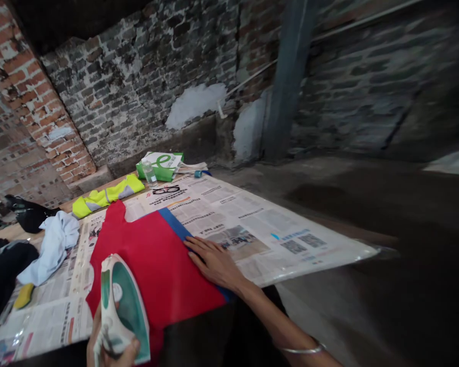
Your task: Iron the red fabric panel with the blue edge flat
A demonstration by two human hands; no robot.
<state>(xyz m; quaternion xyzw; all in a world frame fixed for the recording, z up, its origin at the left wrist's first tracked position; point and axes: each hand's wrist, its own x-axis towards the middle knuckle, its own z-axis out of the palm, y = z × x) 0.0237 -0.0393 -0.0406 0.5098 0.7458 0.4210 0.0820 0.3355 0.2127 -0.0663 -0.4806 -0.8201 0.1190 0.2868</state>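
Note:
A red cloth piece (153,255) with a blue band (176,223) along its right edge lies spread over the newspaper-covered table (222,209). My left hand (115,351) is wrapped round the handle of a white and teal iron (124,306), which is over the near left part of the red cloth. Whether the whole soleplate touches the cloth, I cannot tell. My right hand (214,261) lies flat on the cloth's right side, fingers stretched out across the blue band. A silver bangle (304,349) circles the right wrist area.
A pale blue cloth (53,244), dark fabric (7,280) and a yellow sponge (23,295) are at left. Farther back lie a neon yellow vest (109,195), black-framed glasses (166,190), a clear bottle (149,174) and a green-white bag (162,165). Brick walls stand behind.

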